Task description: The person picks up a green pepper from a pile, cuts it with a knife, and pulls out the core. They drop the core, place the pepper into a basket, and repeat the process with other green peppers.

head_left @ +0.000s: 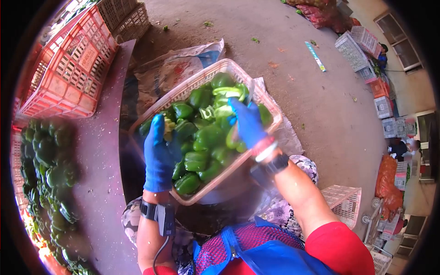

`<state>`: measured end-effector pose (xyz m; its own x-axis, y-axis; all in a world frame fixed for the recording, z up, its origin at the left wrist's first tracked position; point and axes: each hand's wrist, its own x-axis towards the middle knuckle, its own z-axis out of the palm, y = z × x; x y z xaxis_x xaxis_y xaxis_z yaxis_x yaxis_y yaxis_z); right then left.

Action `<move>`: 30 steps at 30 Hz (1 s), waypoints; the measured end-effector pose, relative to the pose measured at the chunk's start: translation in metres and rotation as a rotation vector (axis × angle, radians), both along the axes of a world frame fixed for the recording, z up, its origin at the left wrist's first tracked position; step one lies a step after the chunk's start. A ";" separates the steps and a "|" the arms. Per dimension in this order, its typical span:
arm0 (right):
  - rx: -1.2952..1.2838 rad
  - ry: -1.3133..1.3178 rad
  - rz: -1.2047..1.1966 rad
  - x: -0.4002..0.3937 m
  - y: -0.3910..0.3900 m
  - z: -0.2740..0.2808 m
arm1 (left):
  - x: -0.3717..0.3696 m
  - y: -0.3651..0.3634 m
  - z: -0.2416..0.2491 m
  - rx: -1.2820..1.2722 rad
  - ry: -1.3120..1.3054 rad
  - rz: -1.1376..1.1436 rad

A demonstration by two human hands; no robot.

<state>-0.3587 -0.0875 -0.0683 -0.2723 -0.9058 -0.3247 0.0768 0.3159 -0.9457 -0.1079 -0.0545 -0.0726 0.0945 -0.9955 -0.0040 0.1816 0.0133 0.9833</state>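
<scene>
1. Reaching over glossy green bell peppers (207, 137), the blue-gloved right hand (251, 124) has thumb and forefinger apart beside a pale green cut piece (223, 111); blur hides any grip.
2. Blue-gloved left hand (159, 153): fingers upright, close together, near a yellowish-green piece (168, 125); contact cannot be told.
3. Peppers lie inside a tilted, pale pink rectangular plastic crate (268, 101).
4. Red perforated plastic crate (75, 68) stands at upper left.
</scene>
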 end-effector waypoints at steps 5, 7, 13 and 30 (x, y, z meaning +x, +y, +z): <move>-0.179 1.394 0.421 -0.108 -0.053 -0.090 | 0.008 0.011 0.035 0.339 0.362 -0.072; -0.120 1.394 0.594 -0.117 -0.052 -0.100 | 0.011 0.011 0.036 0.354 0.235 -0.047; 0.004 1.055 0.453 -0.103 -0.080 -0.114 | 0.008 0.021 0.036 0.480 0.506 -0.082; -0.147 0.462 0.742 -0.030 -0.052 0.007 | 0.004 0.025 0.040 0.321 0.823 -0.456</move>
